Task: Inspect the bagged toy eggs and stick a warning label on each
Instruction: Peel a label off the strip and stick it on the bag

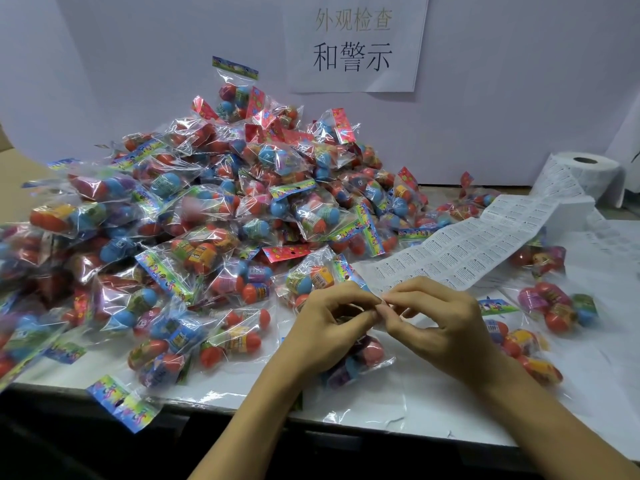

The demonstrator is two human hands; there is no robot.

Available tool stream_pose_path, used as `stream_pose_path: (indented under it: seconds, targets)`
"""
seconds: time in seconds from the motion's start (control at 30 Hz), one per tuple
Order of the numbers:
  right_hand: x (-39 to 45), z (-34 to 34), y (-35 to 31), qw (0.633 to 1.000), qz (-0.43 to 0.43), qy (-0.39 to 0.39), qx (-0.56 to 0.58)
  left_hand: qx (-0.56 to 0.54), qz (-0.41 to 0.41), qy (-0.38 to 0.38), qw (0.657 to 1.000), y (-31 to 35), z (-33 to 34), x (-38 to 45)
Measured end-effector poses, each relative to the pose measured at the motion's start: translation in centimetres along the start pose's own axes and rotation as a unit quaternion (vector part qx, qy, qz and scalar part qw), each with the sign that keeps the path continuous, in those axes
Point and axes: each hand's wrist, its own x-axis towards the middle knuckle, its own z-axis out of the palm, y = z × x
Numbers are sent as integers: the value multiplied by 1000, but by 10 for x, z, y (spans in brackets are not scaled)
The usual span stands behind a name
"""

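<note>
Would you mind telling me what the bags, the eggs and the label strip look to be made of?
Bags: thin clear plastic film, glossy, crinkled with glare. Eggs: probably hard plastic, smooth and brightly coloured. Label strip: matte white printed paper, likely on backing, fed from the roll.

A: What stands behind the hands?
B: A pale lavender-white wall panel (485,109), upright at the far edge of the white tabletop (398,407).
A: And fixed to it?
B: A white paper sign (353,46) printed with Chinese characters, above and beyond the hands. Light is even and soft; nearer than the hands, below the table's front edge, all is dark
</note>
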Motion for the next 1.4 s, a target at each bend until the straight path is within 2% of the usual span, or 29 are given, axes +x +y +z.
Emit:
stream_pose_path:
  seconds: [0.2, 0.33, 0.6, 0.77, 0.93, 1.17, 1.4]
  targets:
    - [-1, 1, 2, 1000, 1, -8, 1, 19, 0, 3, 1000, -2, 0, 0]
    - [-1, 1, 2, 1000, 22, -3, 22, -15, -15, 4, 1000, 0, 0, -1]
    - [-1, 0, 1, 1000, -2, -2, -12, -41, -28, 7, 999, -1, 1, -2]
    - [-2, -1, 1, 1000, 0, -7, -12, -88, -46, 13, 995, 2, 0, -2]
    - [-2, -2, 0, 1000, 18, -4, 4, -74, -52, 8, 996, 5, -1, -1]
    - [0, 1, -1, 1000, 2, -22, 8, -123, -59, 8, 991, 6, 0, -1]
    - [0, -2, -5, 999, 27, 4, 17, -159, -83, -14, 984, 3, -2, -1]
